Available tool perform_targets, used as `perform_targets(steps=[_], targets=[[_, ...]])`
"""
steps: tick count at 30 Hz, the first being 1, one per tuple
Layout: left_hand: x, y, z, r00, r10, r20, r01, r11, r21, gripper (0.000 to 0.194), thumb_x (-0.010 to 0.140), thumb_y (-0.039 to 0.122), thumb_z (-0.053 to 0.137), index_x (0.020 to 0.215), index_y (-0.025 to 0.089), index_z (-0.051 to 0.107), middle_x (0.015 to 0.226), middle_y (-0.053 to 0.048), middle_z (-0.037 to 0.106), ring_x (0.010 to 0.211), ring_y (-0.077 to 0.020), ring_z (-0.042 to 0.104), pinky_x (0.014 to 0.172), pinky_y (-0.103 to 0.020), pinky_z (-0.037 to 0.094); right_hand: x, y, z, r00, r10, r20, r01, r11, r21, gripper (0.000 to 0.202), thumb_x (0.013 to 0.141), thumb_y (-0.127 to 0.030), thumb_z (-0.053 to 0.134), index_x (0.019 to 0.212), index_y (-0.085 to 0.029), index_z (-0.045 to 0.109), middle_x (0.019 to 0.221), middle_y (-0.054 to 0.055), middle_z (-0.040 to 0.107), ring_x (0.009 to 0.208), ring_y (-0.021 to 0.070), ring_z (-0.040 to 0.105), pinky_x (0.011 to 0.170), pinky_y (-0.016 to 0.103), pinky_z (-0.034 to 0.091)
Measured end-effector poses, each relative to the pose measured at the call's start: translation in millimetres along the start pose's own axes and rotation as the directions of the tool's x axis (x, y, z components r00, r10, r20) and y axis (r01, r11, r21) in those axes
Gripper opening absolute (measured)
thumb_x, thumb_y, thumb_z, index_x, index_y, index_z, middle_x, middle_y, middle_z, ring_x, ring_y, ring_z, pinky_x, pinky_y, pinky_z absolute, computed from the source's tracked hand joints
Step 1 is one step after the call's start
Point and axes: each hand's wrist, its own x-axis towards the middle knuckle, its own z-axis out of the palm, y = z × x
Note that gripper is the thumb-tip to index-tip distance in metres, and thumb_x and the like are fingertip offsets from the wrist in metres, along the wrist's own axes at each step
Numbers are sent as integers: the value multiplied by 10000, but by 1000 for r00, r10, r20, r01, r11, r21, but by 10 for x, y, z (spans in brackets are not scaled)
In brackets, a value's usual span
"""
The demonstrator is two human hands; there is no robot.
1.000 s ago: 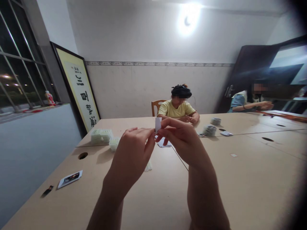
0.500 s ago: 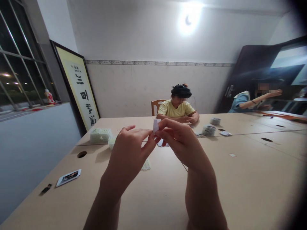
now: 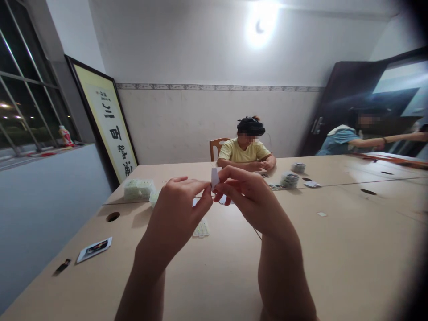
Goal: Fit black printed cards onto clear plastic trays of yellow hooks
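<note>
A small piece of white paper (image 3: 215,176) is held up over the table between my two hands. My left hand (image 3: 183,203) is closed, with thumb and forefinger pinching the paper's lower left edge. From the other side my right hand (image 3: 245,194) grips it between thumb and bent fingers. The fingers hide part of the paper, so its full shape cannot be made out. Below and behind my hands, a clear plastic case (image 3: 201,229) lies flat on the table, partly covered by my left hand.
Stacked clear plastic boxes (image 3: 138,189) stand at the left back. A photo packet (image 3: 94,249) and a small dark strip (image 3: 62,266) lie at the left. Small stacks (image 3: 289,179) stand at the right back, near a white card (image 3: 321,214). Two people sit across the table (image 3: 351,249).
Both hands keep hold of the paper, with the fingers shifting slightly. The view has turned a little. At the far right, a person's arm has stretched out to the right.
</note>
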Motion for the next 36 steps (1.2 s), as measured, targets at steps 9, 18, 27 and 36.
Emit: perform_targets(steps=[9, 18, 27, 36], targets=[[5, -11, -21, 999, 28, -43, -29, 999, -21, 290, 969, 208, 566, 725, 217, 721, 629, 20, 716, 564, -155, 612, 752, -323, 534, 0, -27, 38, 997, 40, -67, -37, 998, 45, 138, 947, -293, 637, 841, -206, 632, 767, -5, 672, 684, 110, 672, 582, 228, 539], [-13, -38, -52, 999, 33, -36, -35, 997, -63, 304, 960, 187, 562, 702, 219, 719, 611, 31, 698, 560, -149, 607, 688, -301, 517, 6, -14, 70, 996, 40, -81, -29, 989, 142, 160, 890, -320, 735, 815, -206, 652, 759, -17, 650, 687, 106, 664, 613, 237, 551], [-61, -48, -74, 999, 33, 36, -30, 996, -89, 297, 962, 188, 541, 727, 218, 721, 627, 67, 697, 532, -102, 542, 1005, -354, 521, -24, -40, -12, 999, -2, 40, -6, 978, 207, 139, 934, -235, 673, 816, -201, 608, 746, -25, 648, 688, 95, 685, 594, 212, 534], [-57, -9, -116, 998, 58, -9, -59, 985, -161, 277, 948, 142, 559, 756, 202, 749, 704, 39, 761, 711, -137, 702, 827, -264, 536, -61, -77, -35, 998, -34, 55, 18, 967, 255, 162, 936, -300, 689, 828, -199, 623, 754, -9, 683, 695, 98, 693, 574, 197, 526]])
